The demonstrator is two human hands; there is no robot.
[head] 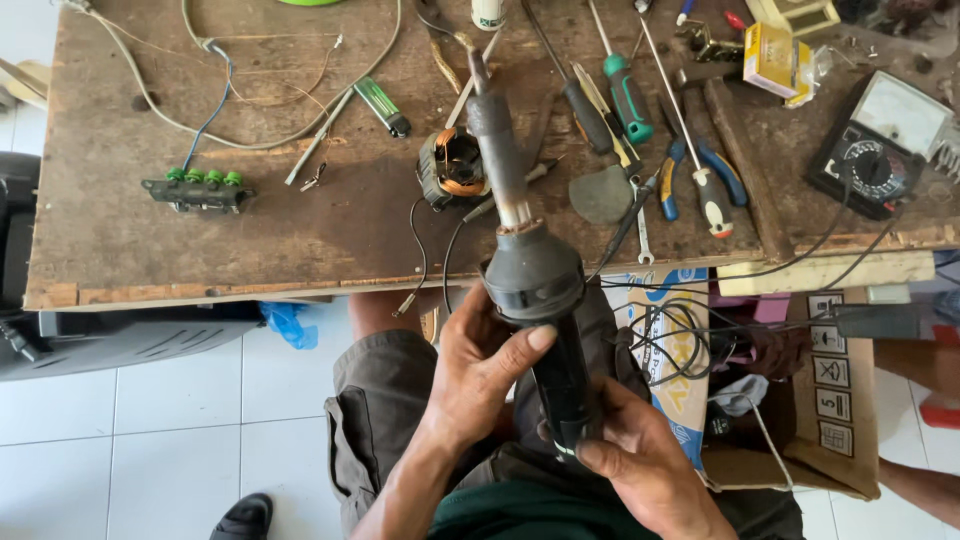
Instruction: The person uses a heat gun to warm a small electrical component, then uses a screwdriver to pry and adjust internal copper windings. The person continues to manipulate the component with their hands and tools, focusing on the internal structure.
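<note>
A worn wooden bench [150, 250] holds scattered tools; both hands, left hand [478, 375] and right hand [640, 465], grip an intact, unopened heat gun [535, 290].

A black and grey heat gun [535, 290] shows above brown trousers [385, 400], a weathered brown workbench [150, 230] and white floor tiles [170, 440].

The hot-air gun [535, 300] is showing a matt, dark plastic body, dusty and scuffed, while its nozzle is looking like dull, scorched metal. The surface [250, 220] in the upper half of the frame is appearing as rough, worn wood, stained and splintering at the edge. The screwdriver [625, 95] at the upper centre is wearing a glossy green plastic handle. The cardboard box [850, 400] at the lower right is looking matt. The floor [150, 440] tiles are gleaming, smooth and white.
</note>
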